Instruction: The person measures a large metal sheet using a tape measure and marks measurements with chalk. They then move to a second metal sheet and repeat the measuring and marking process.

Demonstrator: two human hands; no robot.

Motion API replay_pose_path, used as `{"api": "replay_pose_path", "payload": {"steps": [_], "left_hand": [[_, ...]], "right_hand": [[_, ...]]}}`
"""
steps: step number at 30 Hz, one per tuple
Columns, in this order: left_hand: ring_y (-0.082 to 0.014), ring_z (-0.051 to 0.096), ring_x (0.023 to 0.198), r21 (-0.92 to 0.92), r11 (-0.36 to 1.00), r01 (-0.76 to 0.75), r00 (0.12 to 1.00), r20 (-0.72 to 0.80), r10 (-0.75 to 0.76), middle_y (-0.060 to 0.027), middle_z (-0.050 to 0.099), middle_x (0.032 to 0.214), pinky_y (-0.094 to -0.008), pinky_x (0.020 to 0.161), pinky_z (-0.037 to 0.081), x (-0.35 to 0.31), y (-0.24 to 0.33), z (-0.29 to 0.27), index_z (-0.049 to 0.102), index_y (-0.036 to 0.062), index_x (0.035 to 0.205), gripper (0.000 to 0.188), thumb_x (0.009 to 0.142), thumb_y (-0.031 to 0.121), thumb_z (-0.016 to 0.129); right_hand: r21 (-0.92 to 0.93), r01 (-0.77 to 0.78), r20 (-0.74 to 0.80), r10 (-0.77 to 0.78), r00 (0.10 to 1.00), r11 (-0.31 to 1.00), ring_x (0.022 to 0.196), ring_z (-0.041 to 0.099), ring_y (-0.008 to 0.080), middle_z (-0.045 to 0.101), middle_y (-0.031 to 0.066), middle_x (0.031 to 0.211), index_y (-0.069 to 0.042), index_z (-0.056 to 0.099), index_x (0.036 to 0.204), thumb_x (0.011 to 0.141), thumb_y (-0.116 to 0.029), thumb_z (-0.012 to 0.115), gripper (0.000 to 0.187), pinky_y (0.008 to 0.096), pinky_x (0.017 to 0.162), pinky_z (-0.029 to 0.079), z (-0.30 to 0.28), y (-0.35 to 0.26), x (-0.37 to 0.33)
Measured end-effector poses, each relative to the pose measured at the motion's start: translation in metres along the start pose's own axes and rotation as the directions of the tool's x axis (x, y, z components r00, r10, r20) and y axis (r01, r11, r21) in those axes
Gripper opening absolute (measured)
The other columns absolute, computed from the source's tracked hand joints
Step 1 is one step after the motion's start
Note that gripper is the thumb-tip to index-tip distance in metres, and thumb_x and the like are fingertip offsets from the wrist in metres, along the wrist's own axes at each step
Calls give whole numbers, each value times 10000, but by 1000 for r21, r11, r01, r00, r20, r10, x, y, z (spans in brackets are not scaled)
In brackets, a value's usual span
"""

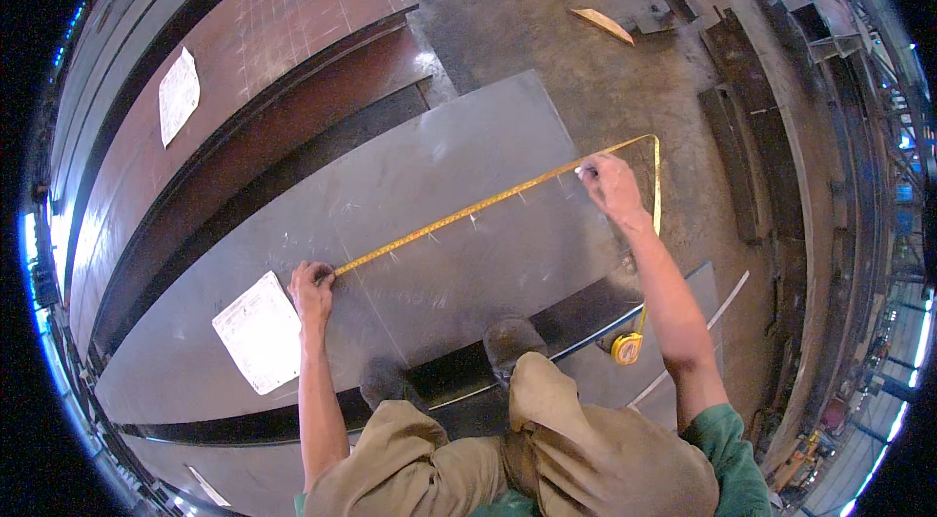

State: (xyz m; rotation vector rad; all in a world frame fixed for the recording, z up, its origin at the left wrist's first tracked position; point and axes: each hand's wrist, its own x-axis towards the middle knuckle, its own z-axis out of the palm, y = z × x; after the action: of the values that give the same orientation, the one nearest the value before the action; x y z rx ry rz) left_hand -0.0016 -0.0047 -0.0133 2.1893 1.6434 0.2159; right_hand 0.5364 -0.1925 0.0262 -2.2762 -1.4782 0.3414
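Pinning the end of the yellow tape measure blade flat under my left hand, I have that grip clenched on the tape's tip against the grey steel plate, which lies low over the workshop floor rather than on any raised surface. From that grip the blade runs up and away to my right hand, whose grip is closed on what looks like a small white marker touching the plate just beside the tape; the marker is too small to make out clearly. Past my right hand the blade loops round and drops back to the yellow tape case, lying near my right forearm at the plate's edge. Just beside my left grip, on its outer side, rests a white paper sheet. My shoes stand at the plate's near edge, between my two arms. To do this well, I judge the tape must stay taut and straight between both grips, lying flat on the steel with no twist, and the left end must not creep. The mark should be set tight against the blade's edge, with my eye directly over it. Faint chalk ticks already show along the line.
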Motion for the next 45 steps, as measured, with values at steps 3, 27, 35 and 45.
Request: {"api": "replay_pose_path", "payload": {"steps": [3,27,35,45], "left_hand": [[-325,574,1078,40,996,-75,993,-90,78,-110,640,975,-458,934,422,-1,-19,8,734,93,924,188,739,106,764],[-361,562,1144,-17,998,64,996,67,-62,-138,661,1100,-470,1005,410,4,-12,1,740,93,913,183,736,118,774],[-387,555,1183,-2,995,103,991,81,-103,-158,668,1106,-453,1027,407,1,0,-4,730,52,919,167,755,78,742],[-391,558,1169,12,993,116,990,81,-117,-172,671,1088,-448,1033,406,-2,11,-10,724,47,953,191,763,56,726]], "right_hand": [[7,18,58,-18,998,1000,906,657,398,695,173,939,-46,705,924,869,-163,656,138,499,783,526,17,-10,-5],[4,-53,-181,53,982,999,965,617,406,594,160,1093,-61,633,1081,849,-66,652,233,469,785,517,-3,51,19],[61,60,48,-63,997,996,985,617,391,618,136,1105,-63,627,1070,794,-1,639,283,457,814,513,-5,86,24],[197,46,73,-61,995,979,967,609,410,622,149,1061,-52,602,1063,899,-20,599,167,467,798,490,-9,78,27]]}}
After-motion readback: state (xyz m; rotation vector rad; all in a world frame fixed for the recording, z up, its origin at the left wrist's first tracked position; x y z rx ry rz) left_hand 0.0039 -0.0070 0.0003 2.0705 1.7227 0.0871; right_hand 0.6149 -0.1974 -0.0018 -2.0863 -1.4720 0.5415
